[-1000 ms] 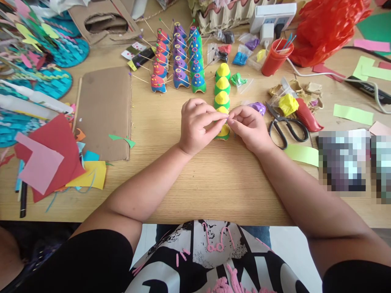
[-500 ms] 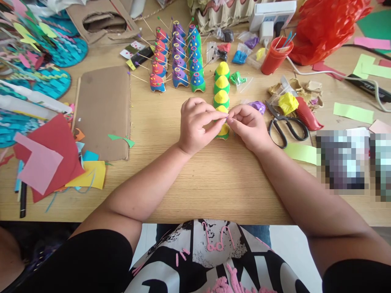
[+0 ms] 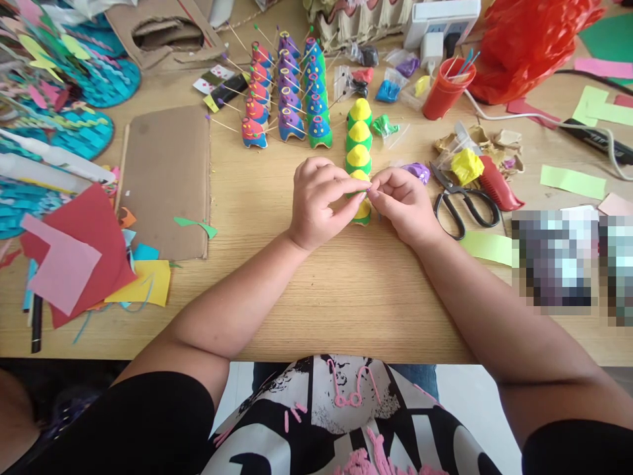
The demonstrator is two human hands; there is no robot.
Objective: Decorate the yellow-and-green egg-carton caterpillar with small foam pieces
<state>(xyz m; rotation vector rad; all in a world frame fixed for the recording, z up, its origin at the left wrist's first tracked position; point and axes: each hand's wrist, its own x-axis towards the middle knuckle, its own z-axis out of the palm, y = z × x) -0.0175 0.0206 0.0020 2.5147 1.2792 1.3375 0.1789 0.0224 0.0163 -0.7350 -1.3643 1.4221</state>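
Above the front end of a yellow-and-green caterpillar point(image 3: 359, 158) made from egg-carton cups, my two hands meet at the fingertips. My left hand point(image 3: 321, 201) is closed in a pinch, and so is my right hand point(image 3: 403, 201). Between them shows a tiny purple bit of clay point(image 3: 368, 190), mostly covered by the fingers. The hands hide part of the caterpillar's nearest cups. Just right of my right hand lies a lump of purple clay point(image 3: 418, 173) in a bag, with black-handled scissors point(image 3: 467, 201) beside it.
Three finished caterpillars point(image 3: 291, 99) with toothpicks stand behind. A red cup point(image 3: 445, 89), bagged clay point(image 3: 388, 91) and a white power strip point(image 3: 442, 20) are at the back right. Cardboard point(image 3: 165, 185) and paper scraps point(image 3: 74, 264) lie on the left.
Both hands stay in almost the same place, still pinched together. The fingertips have shifted only very slightly around the purple bit.
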